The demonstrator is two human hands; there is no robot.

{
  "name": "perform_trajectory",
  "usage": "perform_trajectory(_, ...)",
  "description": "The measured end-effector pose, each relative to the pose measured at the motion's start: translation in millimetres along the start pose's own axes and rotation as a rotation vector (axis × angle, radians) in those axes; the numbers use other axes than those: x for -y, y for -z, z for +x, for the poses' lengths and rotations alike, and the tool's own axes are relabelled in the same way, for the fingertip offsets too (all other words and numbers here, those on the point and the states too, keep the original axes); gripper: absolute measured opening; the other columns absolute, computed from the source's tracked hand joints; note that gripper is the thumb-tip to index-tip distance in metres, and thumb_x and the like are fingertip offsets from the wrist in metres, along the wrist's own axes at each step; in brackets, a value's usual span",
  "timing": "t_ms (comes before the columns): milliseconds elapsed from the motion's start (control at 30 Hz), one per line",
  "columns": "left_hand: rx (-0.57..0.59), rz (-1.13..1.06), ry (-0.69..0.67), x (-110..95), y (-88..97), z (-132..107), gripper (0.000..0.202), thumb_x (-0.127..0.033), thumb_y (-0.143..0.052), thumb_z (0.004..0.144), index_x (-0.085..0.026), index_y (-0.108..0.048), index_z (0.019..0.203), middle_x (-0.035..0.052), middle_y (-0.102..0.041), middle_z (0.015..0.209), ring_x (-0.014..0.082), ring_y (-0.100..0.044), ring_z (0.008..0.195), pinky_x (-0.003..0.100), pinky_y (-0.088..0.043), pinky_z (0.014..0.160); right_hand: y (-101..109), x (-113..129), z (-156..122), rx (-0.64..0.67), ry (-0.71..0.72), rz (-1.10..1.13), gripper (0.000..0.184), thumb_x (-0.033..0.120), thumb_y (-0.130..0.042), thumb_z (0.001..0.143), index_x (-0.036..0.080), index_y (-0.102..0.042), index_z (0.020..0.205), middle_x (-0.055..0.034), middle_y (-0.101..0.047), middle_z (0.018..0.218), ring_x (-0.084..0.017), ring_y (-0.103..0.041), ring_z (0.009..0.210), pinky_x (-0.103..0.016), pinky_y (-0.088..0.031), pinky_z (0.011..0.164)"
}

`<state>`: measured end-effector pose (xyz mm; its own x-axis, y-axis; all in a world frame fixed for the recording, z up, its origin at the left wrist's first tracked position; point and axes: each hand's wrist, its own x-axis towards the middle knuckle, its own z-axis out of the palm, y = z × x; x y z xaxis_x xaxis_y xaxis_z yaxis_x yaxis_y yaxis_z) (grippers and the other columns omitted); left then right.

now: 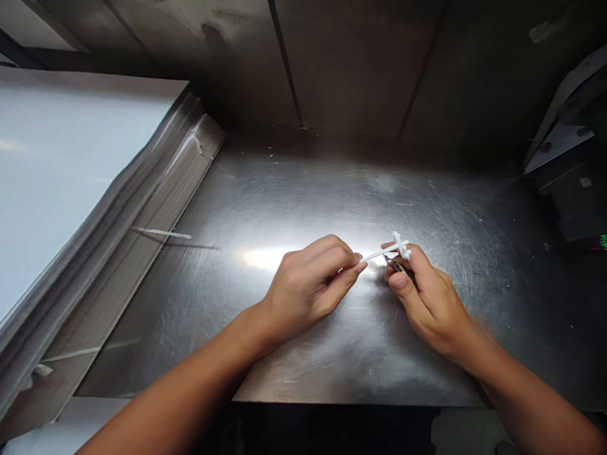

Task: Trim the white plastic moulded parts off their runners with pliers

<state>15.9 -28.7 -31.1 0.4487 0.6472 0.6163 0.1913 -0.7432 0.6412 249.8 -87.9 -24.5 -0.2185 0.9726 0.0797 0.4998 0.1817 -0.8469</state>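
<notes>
Well, our left fingers (pixel 340 258) pinch the stick (pixel 375 255), which reaches over to our right fingers (pixel 404 289), closed around the pliers (pixel 395 267). Its knob (pixel 401 245) is on, with no cut we can see, so work seems only part done.

Slim white plastic rod with a knobbly cross-shaped end (pixel 385 251), held aslant, that end to the right, small metal pincer-like tool (pixel 395 266), tip just beside the rod, contact indeterminable.
</notes>
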Motion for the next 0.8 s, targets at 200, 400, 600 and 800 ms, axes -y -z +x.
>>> perform_trajectory(200,0.003,0.031,-0.001,0.8,0.0,-1.2,0.017,-0.004,-0.072,0.104,-0.015,-0.065,0.095,0.0016,-0.068,0.089,0.0095,-0.061,0.076,0.022,-0.045,0.063,0.0,-0.7,0.7,0.008,-0.008,0.026,0.045,0.062,-0.046,0.123,0.021,-0.057,0.137,-0.0015,-0.067,0.095,-0.016,-0.059,0.071,-0.031,-0.046,0.067)
perform_trajectory(400,-0.007,0.018,-0.005,0.5,-0.7,-0.7,0.017,-0.005,-0.072,0.104,-0.016,-0.064,0.095,0.0011,-0.067,0.089,0.0098,-0.060,0.076,0.022,-0.045,0.063,-0.1,-2.1,0.8,0.012,-0.003,0.042,0.042,0.059,-0.047,0.124,0.021,-0.055,0.141,-0.0005,-0.068,0.099,-0.016,-0.062,0.079,-0.030,-0.047,0.072)
perform_trajectory(600,-0.005,0.034,-0.008,0.6,-0.4,-1.1,0.018,-0.004,-0.072,0.104,-0.017,-0.063,0.094,0.0011,-0.067,0.089,0.0095,-0.059,0.075,0.022,-0.044,0.062,-0.3,-1.4,0.2,0.010,-0.015,0.044,0.044,0.062,-0.046,0.123,0.022,-0.055,0.140,-0.0003,-0.069,0.099,-0.017,-0.063,0.080,-0.030,-0.047,0.072)
perform_trajectory(800,-0.016,0.055,-0.029,1.6,-0.3,-2.3,0.018,-0.004,-0.073,0.104,-0.015,-0.064,0.094,0.0012,-0.066,0.089,0.0088,-0.060,0.075,0.021,-0.045,0.062,0.3,-0.8,-0.2,0.010,-0.029,0.046,0.045,0.062,-0.046,0.123,0.022,-0.054,0.141,0.0001,-0.068,0.098,-0.017,-0.062,0.081,-0.030,-0.047,0.072)
